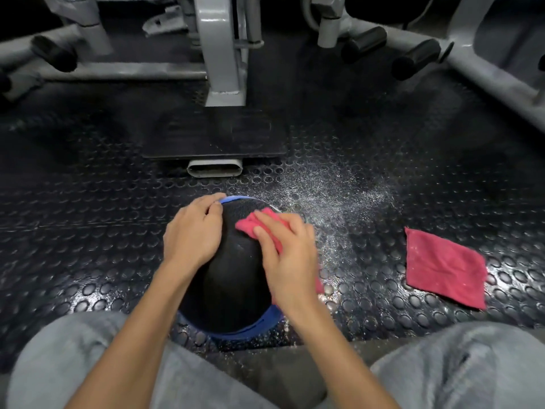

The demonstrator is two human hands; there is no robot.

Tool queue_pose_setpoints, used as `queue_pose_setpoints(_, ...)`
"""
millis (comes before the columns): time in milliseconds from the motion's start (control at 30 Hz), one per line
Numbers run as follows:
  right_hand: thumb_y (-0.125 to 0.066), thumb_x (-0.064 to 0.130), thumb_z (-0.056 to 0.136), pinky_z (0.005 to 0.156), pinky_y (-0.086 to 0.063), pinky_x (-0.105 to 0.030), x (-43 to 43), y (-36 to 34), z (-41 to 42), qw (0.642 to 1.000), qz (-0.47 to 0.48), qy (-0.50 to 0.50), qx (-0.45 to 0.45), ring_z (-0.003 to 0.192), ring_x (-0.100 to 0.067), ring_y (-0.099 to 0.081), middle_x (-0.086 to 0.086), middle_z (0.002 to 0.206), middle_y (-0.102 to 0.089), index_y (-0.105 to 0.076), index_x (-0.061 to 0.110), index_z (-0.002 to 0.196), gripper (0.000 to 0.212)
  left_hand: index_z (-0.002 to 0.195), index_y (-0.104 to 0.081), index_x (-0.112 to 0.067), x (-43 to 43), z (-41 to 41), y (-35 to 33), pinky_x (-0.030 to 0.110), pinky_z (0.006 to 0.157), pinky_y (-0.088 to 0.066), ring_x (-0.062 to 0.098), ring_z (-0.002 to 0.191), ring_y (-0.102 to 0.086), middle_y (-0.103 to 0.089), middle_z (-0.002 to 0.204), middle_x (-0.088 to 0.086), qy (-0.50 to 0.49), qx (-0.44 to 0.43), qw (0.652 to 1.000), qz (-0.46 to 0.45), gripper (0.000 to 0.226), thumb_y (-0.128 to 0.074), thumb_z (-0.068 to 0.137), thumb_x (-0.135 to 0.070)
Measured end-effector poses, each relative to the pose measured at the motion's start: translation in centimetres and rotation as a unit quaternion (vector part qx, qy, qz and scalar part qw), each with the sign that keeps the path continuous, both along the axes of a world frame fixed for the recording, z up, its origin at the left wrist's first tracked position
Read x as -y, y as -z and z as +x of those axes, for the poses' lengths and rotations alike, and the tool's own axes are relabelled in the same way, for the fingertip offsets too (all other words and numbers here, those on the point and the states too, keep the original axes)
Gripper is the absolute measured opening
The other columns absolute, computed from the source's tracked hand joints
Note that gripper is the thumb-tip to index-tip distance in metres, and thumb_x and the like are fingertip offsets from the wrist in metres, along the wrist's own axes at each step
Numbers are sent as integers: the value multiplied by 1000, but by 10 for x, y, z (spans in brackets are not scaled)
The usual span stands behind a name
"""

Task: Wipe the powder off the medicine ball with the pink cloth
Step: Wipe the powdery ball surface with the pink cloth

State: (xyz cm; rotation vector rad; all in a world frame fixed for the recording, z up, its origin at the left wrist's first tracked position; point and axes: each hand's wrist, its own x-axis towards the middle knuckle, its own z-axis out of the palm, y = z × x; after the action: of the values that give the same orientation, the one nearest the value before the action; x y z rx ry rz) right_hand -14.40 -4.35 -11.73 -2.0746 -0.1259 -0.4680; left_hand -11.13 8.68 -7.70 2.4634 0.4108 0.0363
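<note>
The medicine ball (233, 278) is best kept pinned to the studded floor mat (88, 231) while firm, overlapping strokes are drawn across its top. It sits between both hands: the left hand (191, 231) is spread open against its left side, and the pink cloth (259, 228) is pressed flat under the right hand (287, 255). A second cloth (445, 267) lies well right of the right hand.

Dim scene, glare on the studded floor mat (442, 314), soft blur throughout, wide-angle bending at edges.

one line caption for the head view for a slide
Right hand wipes the medicine ball with a pink cloth; left hand steadies it.
</note>
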Motion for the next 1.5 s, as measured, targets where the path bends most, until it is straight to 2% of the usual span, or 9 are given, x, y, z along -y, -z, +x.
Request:
queue_pose_setpoints(167,-55,26,91,89,-30,-24,-6,-27,44,992,-100,-76,-32,97,-10,-43,0,110,-61,-66,22,114,26,129,-53,-35,-7,9,2,34,102,-30,24,129,-41,-49,140,-5,-16,-15,1000,-17,38,-32,98,-31)
queue_pose_setpoints(433,-62,34,83,89,-42,-19,15,19,-13,985,162,27,-46,94,-10,-56,12,95,-59,-61,40,105,22,122,-60,-34,-22,12,3,36,100,-33,23,126,-45,-56,133,-5,-49,-13,996,-78,37,-34,96,-28)
queue_pose_setpoints(567,-59,29,88,93,-41,-34,-6,-22,45,993,-47,-66,-80,101,-22,-56,-1,103,-62,-67,30,109,23,123,-59,-34,-18,4,4,34,98,-33,24,124,-46,-57,132,-4,-36,4,998,-50,36,-35,96,-28)
queue_pose_setpoints(700,-58,31,89,90,-39,-28,-21,-38,76,972,-137,-139,-131,106,-23,-55,-1,108,-64,-67,28,110,24,123,-58,-38,-18,1,5,36,94,-35,26,121,-47,-58,130,0,-45,1,998,-49,36,-35,96,-31)
queue_pose_setpoints(833,-61,27,88,86,-42,-26,4,-6,26,998,10,-51,-38,93,-14,-56,7,94,-59,-65,32,110,23,122,-59,-37,-25,8,7,36,97,-34,23,124,-46,-56,132,-5,-53,-8,995,-80,35,-37,96,-33)
queue_pose_setpoints(967,-65,14,84,81,-39,-11,18,19,-18,987,146,30,-55,83,-2,-55,7,89,-58,-61,34,103,29,122,-60,-35,-29,9,8,34,99,-34,22,124,-47,-58,131,-6,-17,-6,996,-83,34,-39,96,-33)
queue_pose_setpoints(1200,-59,32,88,87,-40,-28,-7,-29,66,981,-105,-103,-125,101,-21,-57,-3,102,-62,-67,29,110,24,123,-59,-34,-22,1,8,35,98,-35,24,123,-48,-57,132,-4,-9,13,999,-50,33,-40,96,-32)
queue_pose_setpoints(1333,-58,36,88,87,-43,-32,2,-14,47,991,-69,-88,-71,99,-17,-55,5,99,-60,-65,31,113,26,121,-60,-37,-24,4,5,37,95,-36,25,122,-47,-58,130,-3,-32,-13,997,-64,34,-38,95,-33)
queue_pose_setpoints(1500,-61,37,81,84,-40,-14,22,20,-33,997,78,8,-4,92,-7,-56,19,94,-57,-61,31,113,33,76,-54,-39,-23,9,0,31,79,-29,17,95,-46,-54,84,-14,-6,-31,997,-68,26,-38,96,-31)
